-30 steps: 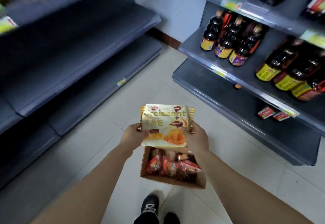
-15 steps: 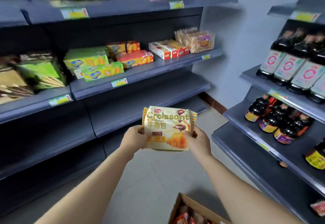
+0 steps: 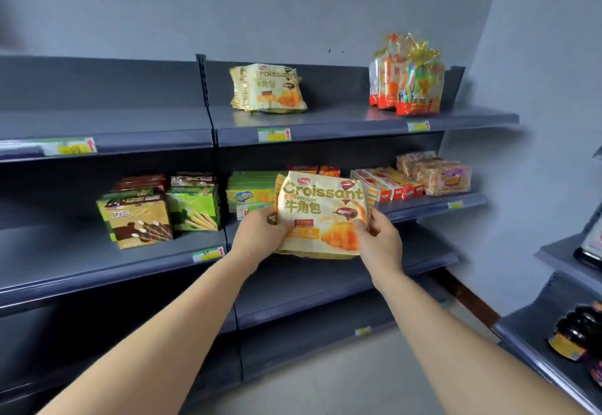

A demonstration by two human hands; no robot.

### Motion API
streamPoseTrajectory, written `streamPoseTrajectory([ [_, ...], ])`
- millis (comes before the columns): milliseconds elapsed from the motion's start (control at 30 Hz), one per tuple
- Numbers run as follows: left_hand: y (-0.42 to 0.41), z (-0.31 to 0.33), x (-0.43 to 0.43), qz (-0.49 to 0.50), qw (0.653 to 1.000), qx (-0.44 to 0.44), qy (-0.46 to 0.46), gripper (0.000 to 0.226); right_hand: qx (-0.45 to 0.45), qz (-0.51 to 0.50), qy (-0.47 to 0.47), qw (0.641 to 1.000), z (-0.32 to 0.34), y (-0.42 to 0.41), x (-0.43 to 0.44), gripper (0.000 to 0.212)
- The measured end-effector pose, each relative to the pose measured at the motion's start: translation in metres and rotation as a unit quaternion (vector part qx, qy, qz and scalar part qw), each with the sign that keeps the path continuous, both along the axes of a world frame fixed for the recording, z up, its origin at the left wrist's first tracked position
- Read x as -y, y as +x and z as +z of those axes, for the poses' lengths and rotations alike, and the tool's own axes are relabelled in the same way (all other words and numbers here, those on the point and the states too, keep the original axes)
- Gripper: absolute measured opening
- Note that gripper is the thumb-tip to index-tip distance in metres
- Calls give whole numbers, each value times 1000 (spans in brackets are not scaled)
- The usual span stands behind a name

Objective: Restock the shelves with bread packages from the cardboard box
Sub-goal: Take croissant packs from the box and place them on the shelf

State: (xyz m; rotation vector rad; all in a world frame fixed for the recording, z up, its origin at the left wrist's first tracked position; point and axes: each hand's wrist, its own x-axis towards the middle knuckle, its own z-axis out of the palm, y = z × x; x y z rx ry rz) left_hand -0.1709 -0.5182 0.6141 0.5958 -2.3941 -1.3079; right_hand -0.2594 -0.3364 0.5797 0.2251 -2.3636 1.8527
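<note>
Croissant pack point(image 3: 321, 216) is held upright in front of the middle shelf point(image 3: 433, 207), both arms stretched forward. Left hand point(image 3: 260, 235) pinches its left edge; right hand point(image 3: 379, 240) grips its right edge.

Top shelf point(image 3: 338, 119): you get open room between stacked croissant packs point(image 3: 268, 89) and red-orange bags point(image 3: 407, 85). Middle shelf point(image 3: 433, 207), behind your held croissant package point(image 3: 322, 216), packed with boxes point(image 3: 386, 183); no passage there.

Both bare forearms stretch forward, converging at chest height. The left grip point(image 3: 260, 235) pinches the left edge of a croissant package point(image 3: 321, 209), thumb in front. The right grip point(image 3: 379, 240) clasps the right edge likewise.
</note>
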Motion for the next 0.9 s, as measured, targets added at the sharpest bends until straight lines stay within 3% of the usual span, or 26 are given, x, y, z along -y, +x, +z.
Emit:
streamPoseTrajectory([
  [200, -31, 63, 54, 34, 997, -73, -12, 15, -57, 14, -46, 997, 66, -44, 67, 23],
  [433, -86, 116, 104, 77, 990, -116, -36, 11, -109, 48, -32, 992, 127, -112, 123, 28],
  [900, -214, 145, 210, 95, 987, -115, -57, 10, -120, 106, -22, 987, 163, -240, 232, 30],
])
